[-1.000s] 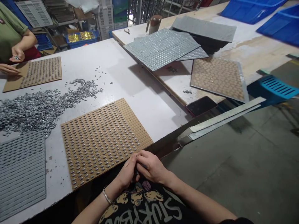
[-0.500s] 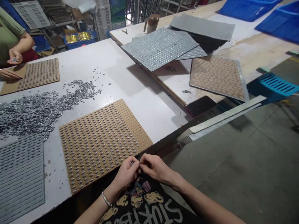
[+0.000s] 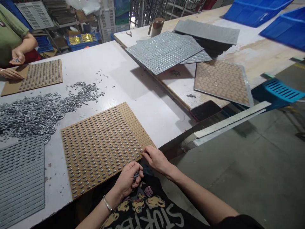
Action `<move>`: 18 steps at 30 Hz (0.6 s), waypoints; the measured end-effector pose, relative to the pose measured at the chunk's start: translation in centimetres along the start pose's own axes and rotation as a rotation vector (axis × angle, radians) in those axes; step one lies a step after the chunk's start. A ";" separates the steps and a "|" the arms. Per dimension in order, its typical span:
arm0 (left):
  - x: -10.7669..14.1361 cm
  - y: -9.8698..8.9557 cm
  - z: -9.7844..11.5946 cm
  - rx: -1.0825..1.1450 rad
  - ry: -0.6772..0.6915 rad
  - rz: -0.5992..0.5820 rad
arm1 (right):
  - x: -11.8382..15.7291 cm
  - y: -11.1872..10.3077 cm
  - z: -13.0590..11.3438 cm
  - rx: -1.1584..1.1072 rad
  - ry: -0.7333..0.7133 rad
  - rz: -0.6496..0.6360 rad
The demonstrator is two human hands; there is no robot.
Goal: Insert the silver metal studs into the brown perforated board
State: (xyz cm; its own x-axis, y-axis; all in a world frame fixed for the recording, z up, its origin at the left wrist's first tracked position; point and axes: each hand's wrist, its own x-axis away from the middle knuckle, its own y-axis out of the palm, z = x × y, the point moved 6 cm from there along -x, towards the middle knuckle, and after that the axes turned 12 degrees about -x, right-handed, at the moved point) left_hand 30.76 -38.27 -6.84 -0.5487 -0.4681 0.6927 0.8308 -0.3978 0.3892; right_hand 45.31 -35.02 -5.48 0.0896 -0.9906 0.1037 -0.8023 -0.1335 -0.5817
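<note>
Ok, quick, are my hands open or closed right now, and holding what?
Left hand: closed around several small grey pieces.
Right hand: pinched closed at the near edge of the brown board; can't tell whether it holds anything.

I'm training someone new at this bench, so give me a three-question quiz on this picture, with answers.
1. True or false: the left hand holds small grey pieces.
2. The right hand is at which part of the nearest brown board? A) Far left corner. B) Near right corner. C) Centre.
3. Fill in: the bracelet is on the ____ wrist.

Key: 1. True; 2. B; 3. left.
</note>
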 end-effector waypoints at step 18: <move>0.3 -0.1 1.6 0.091 0.154 0.006 | 1.1 -1.7 -5.0 -0.229 -0.069 -0.007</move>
State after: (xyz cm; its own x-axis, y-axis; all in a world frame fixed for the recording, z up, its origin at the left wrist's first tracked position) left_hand 30.65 -37.13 -5.66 -0.5455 -0.5881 0.5971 0.8354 -0.3245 0.4436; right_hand 43.87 -35.69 -0.37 0.1296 -0.9904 0.0473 -0.9137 -0.1378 -0.3823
